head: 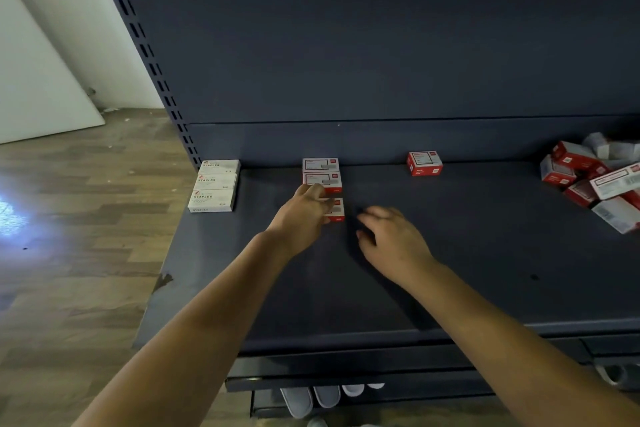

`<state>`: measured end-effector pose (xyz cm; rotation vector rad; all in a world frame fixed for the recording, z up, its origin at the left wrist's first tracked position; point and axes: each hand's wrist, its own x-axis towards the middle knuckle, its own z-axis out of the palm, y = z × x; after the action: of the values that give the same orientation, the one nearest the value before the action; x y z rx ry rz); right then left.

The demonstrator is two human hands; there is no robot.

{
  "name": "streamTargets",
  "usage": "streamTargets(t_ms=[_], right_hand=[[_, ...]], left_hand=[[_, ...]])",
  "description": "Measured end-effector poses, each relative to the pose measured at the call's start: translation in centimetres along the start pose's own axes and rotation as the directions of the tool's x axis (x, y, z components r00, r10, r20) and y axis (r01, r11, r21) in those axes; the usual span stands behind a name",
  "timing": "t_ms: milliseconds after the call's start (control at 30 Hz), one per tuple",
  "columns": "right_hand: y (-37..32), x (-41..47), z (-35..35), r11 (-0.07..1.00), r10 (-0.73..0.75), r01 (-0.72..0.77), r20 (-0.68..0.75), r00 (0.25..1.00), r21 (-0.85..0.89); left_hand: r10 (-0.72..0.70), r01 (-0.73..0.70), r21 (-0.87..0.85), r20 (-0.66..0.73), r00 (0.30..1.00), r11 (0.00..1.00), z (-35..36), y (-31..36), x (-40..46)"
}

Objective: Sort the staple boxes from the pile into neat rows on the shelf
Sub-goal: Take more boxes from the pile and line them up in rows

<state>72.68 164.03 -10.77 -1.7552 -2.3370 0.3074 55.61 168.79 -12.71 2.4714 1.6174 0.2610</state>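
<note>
— So, where's the left hand (306, 210)?
— On the third red box (335, 210) of the middle row, fingers curled over it; the grip looks like a pinch, though it's partly hidden.
— And the right hand (389, 236)?
— Hovering beside it, fingers relaxed, holding nothing.
— The pile (595, 180)?
— Far right on the shelf (485, 253). Three white boxes (214, 185) line the left edge.

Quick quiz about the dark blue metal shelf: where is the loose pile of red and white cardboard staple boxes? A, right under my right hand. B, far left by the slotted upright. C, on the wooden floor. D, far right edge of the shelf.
D: the jumbled pile of red and white staple boxes lies at the far right of the dark blue shelf.
</note>
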Motion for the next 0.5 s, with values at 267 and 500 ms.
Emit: streamTargets(t_ms=[267, 500], right_hand=[[0.1, -0.1, -0.1, 0.997, -0.022, 0.024, -0.019, 1.000, 0.078], [0.6, -0.1, -0.1, 0.994, -0.033, 0.038, -0.050, 0.998, 0.106]], left_hand=[[-0.148, 0.147, -0.143, 0.006, 0.989, 0.979, 0.1, -0.2, 0.9], [-0.181, 0.186, -0.145, 0.049, 0.982, 0.972, -0.1, 0.1, 1.1]])
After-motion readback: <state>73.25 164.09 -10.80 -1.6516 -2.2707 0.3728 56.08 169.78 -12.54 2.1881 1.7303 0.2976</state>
